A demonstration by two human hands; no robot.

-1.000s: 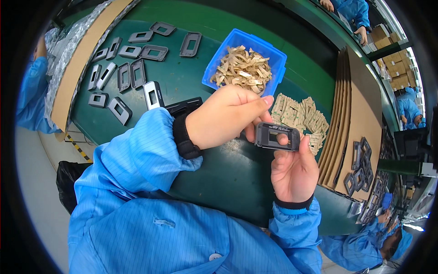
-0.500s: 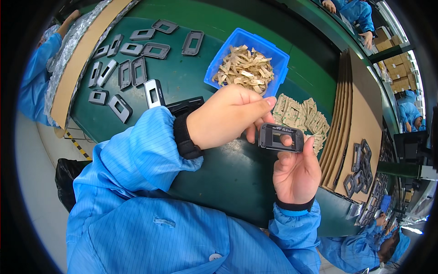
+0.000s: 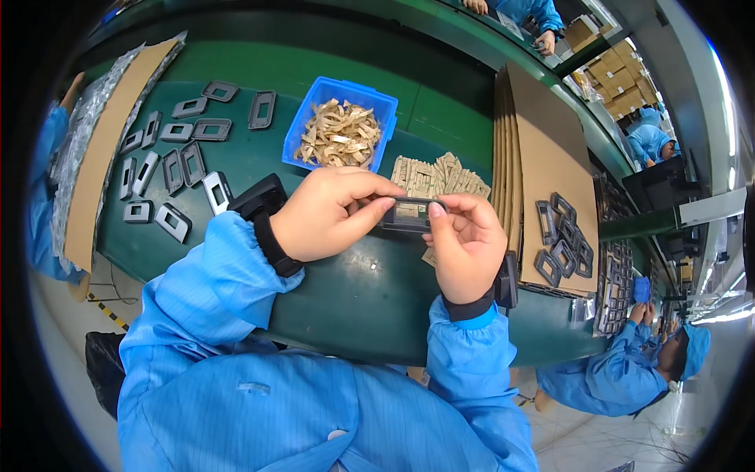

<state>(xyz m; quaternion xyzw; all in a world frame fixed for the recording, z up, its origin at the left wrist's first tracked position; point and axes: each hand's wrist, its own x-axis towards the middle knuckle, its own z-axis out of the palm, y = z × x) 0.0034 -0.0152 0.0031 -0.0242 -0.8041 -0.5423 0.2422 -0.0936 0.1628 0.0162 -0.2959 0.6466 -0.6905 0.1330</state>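
A small dark grey plastic frame [image 3: 406, 226] with a rectangular window is held level between my two hands, above the green table. My left hand [image 3: 326, 214] pinches its left end with thumb and forefinger. At the opposite end, the thumb of my right hand [image 3: 469, 245] lies on top, with the fingers curled behind. Just beyond the frame is a pile of flat adhesive strips [image 3: 442, 175] with printed backing. Farther back, a blue bin [image 3: 385, 106] holds a heap of curled tan paper strips [image 3: 340, 134].
Several similar frames [image 3: 173, 222] lie spread over the left of the green table [image 3: 346, 307]. A cardboard sheet edged with bubble wrap [image 3: 118, 149] stands at far left. On the right, stacked cardboard [image 3: 550, 118] carries more dark frames [image 3: 563, 256]. Co-workers [image 3: 613, 377] sit nearby.
My right hand has turned from palm up beneath the frame to gripping its right end from the side. My left hand now pinches the left end. The whole view has shifted.
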